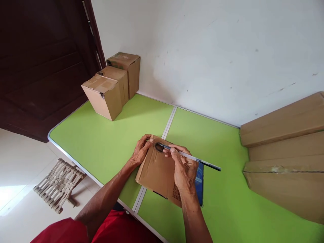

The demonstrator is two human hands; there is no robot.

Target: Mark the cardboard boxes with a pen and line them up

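Note:
A small cardboard box [155, 172] lies on the green table [101, 141] near its front edge. My left hand [141, 150] grips the box's far left corner and steadies it. My right hand [183, 167] holds a pen [202, 162], its tip resting at a dark round mark [159, 147] on the box's top. The pen's rear end sticks out to the right, over the table. A blue edge [199, 184] of something shows under the box on its right side.
Three cardboard boxes [111, 87] stand together at the table's far left corner by the white wall. Large flat cartons [283, 152] are stacked at the right. A dark wooden door [43, 64] and a folding stool [59, 184] on the floor are at left.

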